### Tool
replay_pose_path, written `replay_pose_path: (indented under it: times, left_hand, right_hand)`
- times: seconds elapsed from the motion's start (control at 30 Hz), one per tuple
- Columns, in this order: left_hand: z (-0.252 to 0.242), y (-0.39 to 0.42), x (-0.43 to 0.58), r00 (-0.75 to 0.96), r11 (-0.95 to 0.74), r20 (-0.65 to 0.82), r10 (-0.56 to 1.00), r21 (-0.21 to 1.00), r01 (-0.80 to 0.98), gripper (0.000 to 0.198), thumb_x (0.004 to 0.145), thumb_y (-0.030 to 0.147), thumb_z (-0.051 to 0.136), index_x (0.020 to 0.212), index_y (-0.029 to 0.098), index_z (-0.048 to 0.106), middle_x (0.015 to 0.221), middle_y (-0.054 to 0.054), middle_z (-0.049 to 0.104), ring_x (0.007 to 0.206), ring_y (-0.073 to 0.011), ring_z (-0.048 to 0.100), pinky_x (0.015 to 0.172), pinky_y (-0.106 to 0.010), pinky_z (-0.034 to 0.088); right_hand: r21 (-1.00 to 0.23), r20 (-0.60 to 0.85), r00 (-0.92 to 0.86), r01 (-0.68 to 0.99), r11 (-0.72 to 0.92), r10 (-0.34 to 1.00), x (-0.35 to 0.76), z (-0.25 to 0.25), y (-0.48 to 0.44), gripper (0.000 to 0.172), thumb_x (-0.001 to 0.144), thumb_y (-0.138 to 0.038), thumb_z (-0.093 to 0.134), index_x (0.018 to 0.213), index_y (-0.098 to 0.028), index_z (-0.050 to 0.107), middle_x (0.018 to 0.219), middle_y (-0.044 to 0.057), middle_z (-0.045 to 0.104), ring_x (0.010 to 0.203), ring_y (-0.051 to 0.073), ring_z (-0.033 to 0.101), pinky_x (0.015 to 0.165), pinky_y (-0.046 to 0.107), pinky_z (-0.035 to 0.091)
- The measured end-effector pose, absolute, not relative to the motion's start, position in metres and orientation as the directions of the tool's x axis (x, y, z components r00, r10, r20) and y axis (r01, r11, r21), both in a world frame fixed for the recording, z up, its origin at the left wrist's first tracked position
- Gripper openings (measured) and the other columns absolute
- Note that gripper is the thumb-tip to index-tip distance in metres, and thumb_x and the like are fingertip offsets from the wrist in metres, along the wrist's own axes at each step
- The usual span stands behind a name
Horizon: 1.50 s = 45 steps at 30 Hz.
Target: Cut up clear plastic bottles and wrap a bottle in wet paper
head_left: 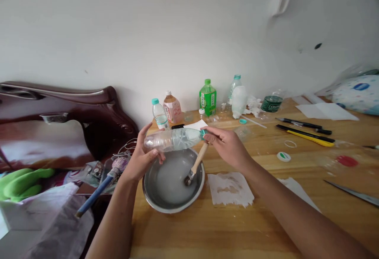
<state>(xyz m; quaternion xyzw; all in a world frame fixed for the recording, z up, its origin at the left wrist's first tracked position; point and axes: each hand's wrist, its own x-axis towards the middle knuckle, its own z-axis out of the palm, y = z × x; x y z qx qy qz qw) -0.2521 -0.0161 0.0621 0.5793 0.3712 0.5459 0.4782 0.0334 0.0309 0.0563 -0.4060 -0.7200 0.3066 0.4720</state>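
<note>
A clear plastic bottle (174,139) lies sideways in the air above the far side of a metal bowl (149,201). My left hand (145,152) is wrapped round its base end. With its fingers pinched on the teal cap, my right hand (225,142) holds the other end. Cloudy whitish liquid fills the lower part of the bowl. A brush (197,161) with a wooden handle leans in it, bristles in the liquid and handle resting over the right rim. Right of the bowl lies a damp torn piece of white paper (231,190).
Along the wall stand a teal-capped bottle (160,115), a pink-labelled bottle (172,108), a green bottle (208,99) and a white-coated bottle (238,101). To the right lie pens (299,123), a yellow cutter (310,137), a white cap (284,156) and a pointed metal blade (352,192).
</note>
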Motion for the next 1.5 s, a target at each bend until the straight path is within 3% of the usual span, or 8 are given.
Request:
replay_pose_path:
  times: [0.1, 0.2, 0.43, 0.67, 1.3, 1.37, 1.43, 1.5]
  left_hand:
    - [0.054, -0.017, -0.259, 0.111, -0.309, 0.306, 0.946, 0.951, 0.015, 0.074, 0.075, 0.034, 0.083, 0.137, 0.033, 0.043, 0.077, 0.003, 0.066, 0.054, -0.0117, 0.064, 0.048, -0.020, 0.053]
    - [0.050, -0.016, -0.257, 0.031, -0.380, 0.379, 0.925, 0.917, 0.121, 0.059, 0.071, 0.037, 0.084, 0.121, 0.028, 0.054, 0.088, 0.001, 0.065, 0.051, -0.0085, 0.061, 0.043, -0.018, 0.049]
    - [0.049, -0.019, -0.248, -0.044, -0.395, 0.411, 0.911, 0.897, 0.200, 0.058, 0.072, 0.041, 0.082, 0.119, 0.025, 0.052, 0.098, -0.001, 0.061, 0.054, -0.0070, 0.060, 0.048, -0.019, 0.049]
    - [0.051, -0.019, -0.247, -0.088, -0.411, 0.434, 0.897, 0.890, 0.195, 0.064, 0.063, 0.040, 0.088, 0.115, 0.024, 0.055, 0.105, -0.003, 0.063, 0.059, -0.0086, 0.059, 0.052, -0.021, 0.052]
    - [0.048, -0.019, -0.248, -0.106, -0.369, 0.388, 0.916, 0.915, 0.162, 0.054, 0.072, 0.038, 0.083, 0.115, 0.025, 0.055, 0.102, -0.002, 0.065, 0.051, -0.0062, 0.057, 0.046, -0.019, 0.050]
    - [0.048, -0.019, -0.251, -0.098, -0.402, 0.427, 0.899, 0.892, 0.205, 0.062, 0.066, 0.044, 0.087, 0.116, 0.025, 0.057, 0.105, -0.003, 0.066, 0.061, -0.0112, 0.064, 0.054, -0.023, 0.054]
    - [0.049, -0.018, -0.252, -0.072, -0.465, 0.499, 0.864, 0.844, 0.267, 0.071, 0.057, 0.050, 0.090, 0.116, 0.024, 0.059, 0.115, -0.008, 0.066, 0.092, -0.0228, 0.069, 0.077, -0.033, 0.057]
    - [0.051, -0.019, -0.254, -0.058, -0.540, 0.585, 0.809, 0.779, 0.318, 0.081, 0.053, 0.056, 0.089, 0.121, 0.025, 0.058, 0.128, -0.011, 0.063, 0.120, -0.0311, 0.059, 0.100, -0.043, 0.049]
  right_hand:
    - [-0.799, 0.446, -0.221, 0.338, 0.497, 0.867, 0.034, 0.057, 0.030, 0.041, 0.093, -0.044, 0.052, 0.110, -0.014, 0.075, 0.077, 0.005, 0.074, 0.070, 0.020, 0.067, 0.065, 0.028, 0.048]
    - [-0.781, 0.455, -0.208, 0.374, 0.500, 0.866, 0.032, 0.055, 0.029, 0.044, 0.094, -0.044, 0.051, 0.112, -0.012, 0.074, 0.079, 0.008, 0.075, 0.070, 0.022, 0.067, 0.064, 0.029, 0.048]
    - [-0.761, 0.488, -0.178, 0.392, 0.517, 0.854, 0.027, 0.049, 0.025, 0.045, 0.095, -0.042, 0.050, 0.120, -0.011, 0.071, 0.102, 0.013, 0.076, 0.084, 0.026, 0.072, 0.073, 0.032, 0.052]
    - [-0.736, 0.523, -0.160, 0.411, 0.538, 0.837, 0.025, 0.048, 0.021, 0.040, 0.096, -0.040, 0.050, 0.118, -0.015, 0.072, 0.098, 0.012, 0.077, 0.085, 0.026, 0.073, 0.070, 0.031, 0.053]
    - [-0.693, 0.554, -0.176, 0.445, 0.568, 0.814, 0.021, 0.052, 0.011, 0.038, 0.097, -0.038, 0.048, 0.115, -0.016, 0.073, 0.099, 0.012, 0.077, 0.081, 0.025, 0.072, 0.069, 0.032, 0.052]
    - [-0.695, 0.556, -0.164, 0.445, 0.564, 0.815, 0.022, 0.054, 0.012, 0.039, 0.096, -0.040, 0.049, 0.114, -0.015, 0.073, 0.102, 0.013, 0.076, 0.083, 0.026, 0.072, 0.070, 0.032, 0.052]
    - [-0.696, 0.561, -0.172, 0.431, 0.574, 0.810, 0.024, 0.057, 0.011, 0.038, 0.096, -0.042, 0.050, 0.111, -0.016, 0.074, 0.101, 0.011, 0.077, 0.085, 0.026, 0.072, 0.072, 0.031, 0.052]
    - [-0.704, 0.547, -0.202, 0.414, 0.577, 0.812, 0.025, 0.059, 0.009, 0.037, 0.098, -0.043, 0.048, 0.106, -0.018, 0.074, 0.093, 0.007, 0.077, 0.081, 0.023, 0.071, 0.071, 0.029, 0.051]
